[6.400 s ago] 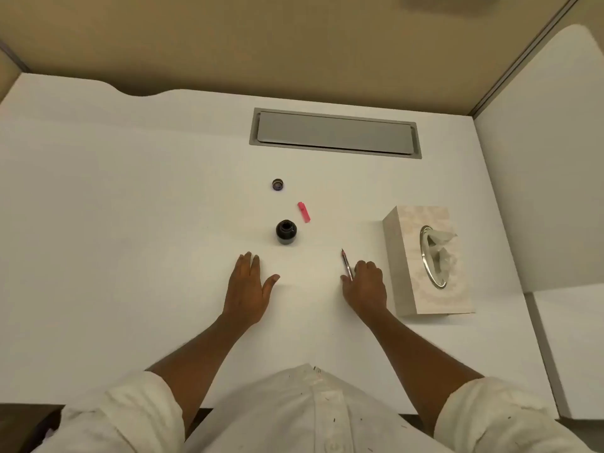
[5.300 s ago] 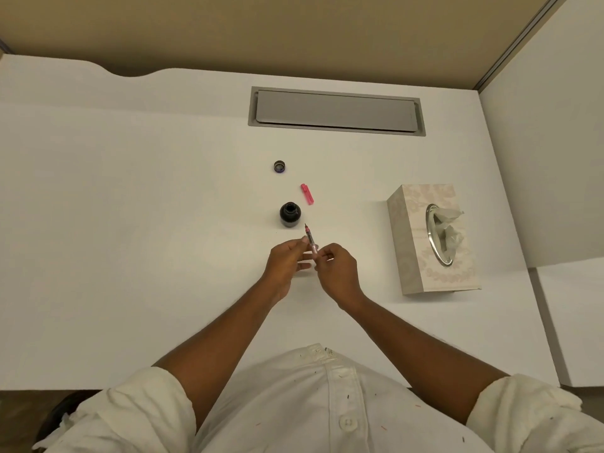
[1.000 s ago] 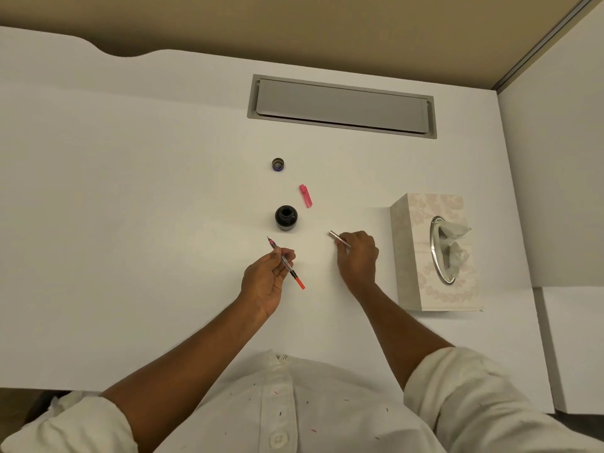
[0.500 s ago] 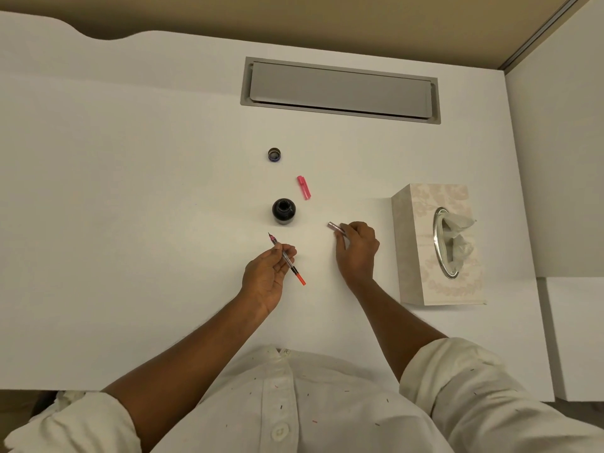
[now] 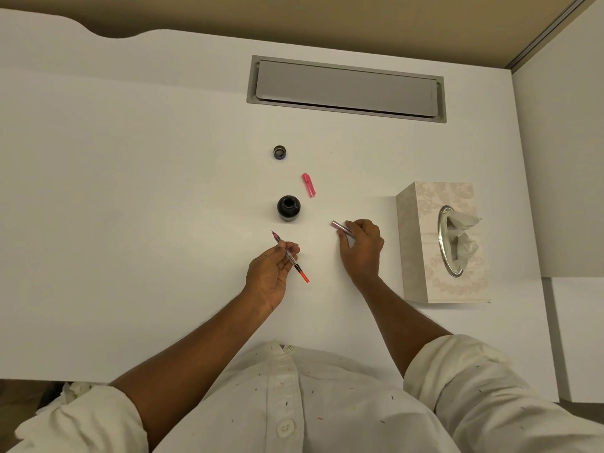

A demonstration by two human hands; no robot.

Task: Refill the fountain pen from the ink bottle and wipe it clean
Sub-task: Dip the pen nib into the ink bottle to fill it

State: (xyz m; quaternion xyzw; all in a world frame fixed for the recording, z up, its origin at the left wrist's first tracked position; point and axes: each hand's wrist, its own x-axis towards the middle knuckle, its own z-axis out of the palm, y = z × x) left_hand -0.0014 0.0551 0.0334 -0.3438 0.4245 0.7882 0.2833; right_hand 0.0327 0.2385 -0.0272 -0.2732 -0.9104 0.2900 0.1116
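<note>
My left hand [image 5: 271,274] grips the nib section of the fountain pen [image 5: 291,259], a thin clear tube with an orange end; its nib points up and left, a short way below the open dark ink bottle [image 5: 288,208]. To the right, my right hand [image 5: 361,248] lies low on the white desk [image 5: 130,223] with its fingers on the pinkish metallic pen barrel [image 5: 341,228], whose far end sticks out past the fingertips. The pink pen cap [image 5: 308,185] lies just beyond the bottle, to its right. The bottle's round lid [image 5: 279,152] sits farther back.
A patterned tissue box [image 5: 421,243] with a tissue poking from its oval slot stands right of my right hand. A grey cable flap [image 5: 346,88] is set into the desk at the back. A white side panel rises at the right.
The pen has come apart over the frames: my left hand kept the nib section, my right carried the barrel right and lowered it to the desk. In the last second both hands barely moved.
</note>
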